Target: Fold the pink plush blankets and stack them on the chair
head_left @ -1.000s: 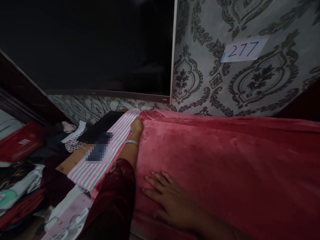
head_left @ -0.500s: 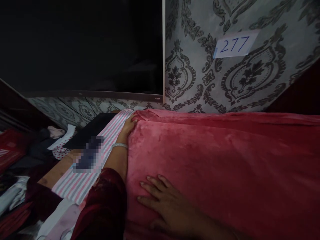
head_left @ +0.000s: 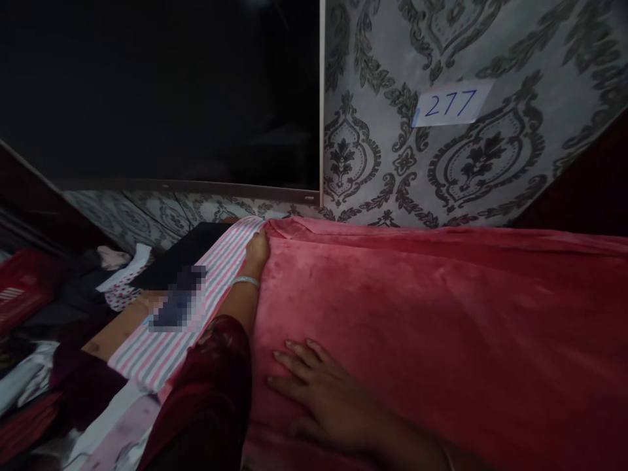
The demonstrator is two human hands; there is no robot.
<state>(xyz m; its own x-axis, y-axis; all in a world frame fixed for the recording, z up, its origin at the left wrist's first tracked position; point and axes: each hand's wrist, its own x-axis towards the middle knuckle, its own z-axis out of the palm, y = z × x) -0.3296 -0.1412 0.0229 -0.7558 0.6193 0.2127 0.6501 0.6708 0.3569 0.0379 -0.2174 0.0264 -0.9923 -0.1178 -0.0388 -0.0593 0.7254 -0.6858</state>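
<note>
A red blanket (head_left: 417, 314), spread right of a striped cloth (head_left: 216, 271), might be creased by uneven pulling, being covered partly by the open right hand (head_left: 326, 392) and met at its far-left corner by the curled left hand (head_left: 258, 250), whose grip cannot be made out.

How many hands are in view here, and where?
2: the left hand is at the far left corner of the red blanket; the right hand lies spread, palm down, on it, lower in the picture. No other shows.
</note>
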